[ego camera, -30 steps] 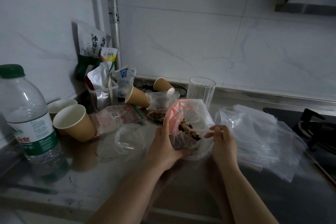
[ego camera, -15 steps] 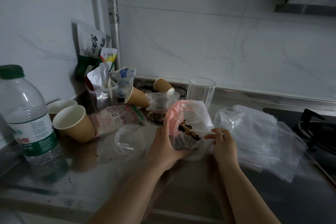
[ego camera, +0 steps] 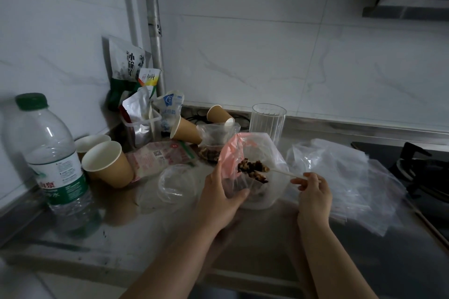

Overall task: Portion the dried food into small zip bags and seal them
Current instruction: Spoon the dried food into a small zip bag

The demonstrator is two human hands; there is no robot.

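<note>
Centre frame: left hand (ego camera: 222, 198) is gripping the zip bag (ego camera: 255, 153); right hand (ego camera: 313, 192) is pinching a thin stick (ego camera: 283, 173), lifting dried food (ego camera: 252, 168) (heaped, likely spilling onto steel counter (ego camera: 150, 238)).

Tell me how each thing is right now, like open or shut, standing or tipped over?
Water bottle: upright, capped.
Front paper cup: tilted, looks empty.
Back paper cup: tipped over.
Glass: upright, empty.
Pink-edged bag: open, dried food inside.
Left hand: holding the bag.
Right hand: pinching a thin stick.
Zip bags: heaped loosely.
</note>
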